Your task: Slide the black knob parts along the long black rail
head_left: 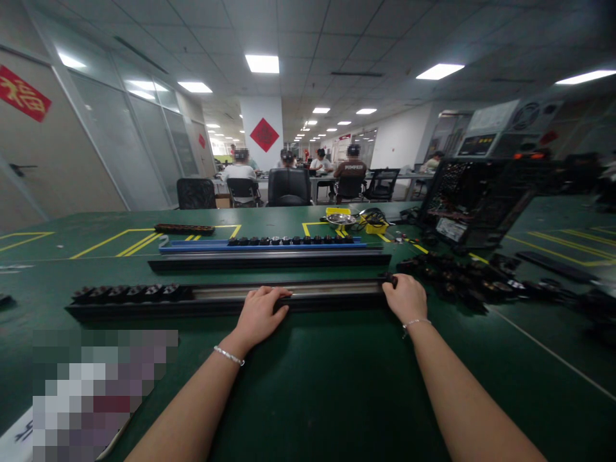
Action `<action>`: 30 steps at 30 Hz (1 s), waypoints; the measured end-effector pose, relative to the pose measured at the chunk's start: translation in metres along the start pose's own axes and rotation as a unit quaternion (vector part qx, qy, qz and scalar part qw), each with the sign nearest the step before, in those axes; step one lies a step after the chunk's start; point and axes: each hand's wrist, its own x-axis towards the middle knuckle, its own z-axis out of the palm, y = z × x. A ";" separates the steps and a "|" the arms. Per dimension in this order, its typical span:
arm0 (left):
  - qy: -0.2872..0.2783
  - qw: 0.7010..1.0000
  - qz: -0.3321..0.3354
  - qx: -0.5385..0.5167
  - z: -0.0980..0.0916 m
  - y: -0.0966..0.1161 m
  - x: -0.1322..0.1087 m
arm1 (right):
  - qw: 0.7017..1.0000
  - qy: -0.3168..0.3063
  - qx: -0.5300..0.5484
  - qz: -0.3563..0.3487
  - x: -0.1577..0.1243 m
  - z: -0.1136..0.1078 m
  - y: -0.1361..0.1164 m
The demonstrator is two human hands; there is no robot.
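A long black rail with a pale channel along its top lies across the green table in front of me. Several black blocks sit in a row at its left end. My left hand grips the rail near its middle, with fingers over the far edge and the thumb on the near side. At the rail's right end my right hand is closed, pinching a small black part; the fingers hide most of it.
Behind lie another black rail and a blue rail with several black blocks. A heap of black parts is at right, before an opened computer case. A metal bowl stands farther back. A blurred-out sheet lies front left.
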 end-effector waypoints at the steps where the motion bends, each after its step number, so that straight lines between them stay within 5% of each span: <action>1: 0.000 1.000 0.000 0.000 0.000 0.000 0.000 | 1.000 0.002 0.000 0.000 0.000 0.000 0.001; 30: -0.005 1.000 -0.005 -0.002 -0.001 0.000 0.000 | 0.998 0.041 0.013 0.050 0.003 0.008 0.015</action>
